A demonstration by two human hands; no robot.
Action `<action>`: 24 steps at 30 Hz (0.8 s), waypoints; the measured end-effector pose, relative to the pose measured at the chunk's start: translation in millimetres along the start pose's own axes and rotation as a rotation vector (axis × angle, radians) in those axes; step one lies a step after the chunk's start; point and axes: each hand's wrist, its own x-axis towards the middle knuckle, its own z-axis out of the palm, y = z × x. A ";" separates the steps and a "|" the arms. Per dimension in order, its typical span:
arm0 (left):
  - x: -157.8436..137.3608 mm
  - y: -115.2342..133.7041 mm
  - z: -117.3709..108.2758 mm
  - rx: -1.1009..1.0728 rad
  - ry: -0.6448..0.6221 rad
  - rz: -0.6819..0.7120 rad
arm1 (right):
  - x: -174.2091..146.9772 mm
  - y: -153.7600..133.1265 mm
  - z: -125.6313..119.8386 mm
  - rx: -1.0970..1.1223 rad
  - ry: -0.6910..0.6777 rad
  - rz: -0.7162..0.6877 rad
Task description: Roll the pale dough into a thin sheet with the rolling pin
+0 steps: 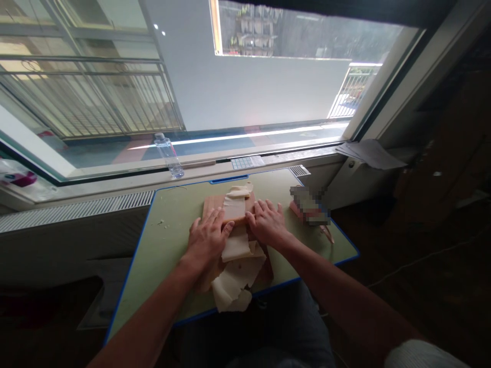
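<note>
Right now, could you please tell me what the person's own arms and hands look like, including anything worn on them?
Both forearms are bare. The left hand and right hand wear no gloves, and no rings or watch show. A pale ribbed sleeve edge appears at the right upper arm.

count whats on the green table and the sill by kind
hands: 2, left and right
wooden board: 1
cream strip: 1
blurred item: 1
clear bottle: 1
paper sheet: 1
total: 7
</note>
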 end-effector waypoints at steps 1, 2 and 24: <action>-8.9 0.1 -1.0 -0.017 -0.003 0.025 | -5.8 -0.3 -2.9 -0.001 -0.014 -0.001; -16.0 -0.1 -1.8 -0.035 -0.003 0.048 | -10.5 -0.9 -5.9 -0.005 -0.026 -0.003; 97.6 -7.7 11.2 -0.058 -0.105 -0.129 | 62.8 -4.8 6.3 0.057 0.109 0.081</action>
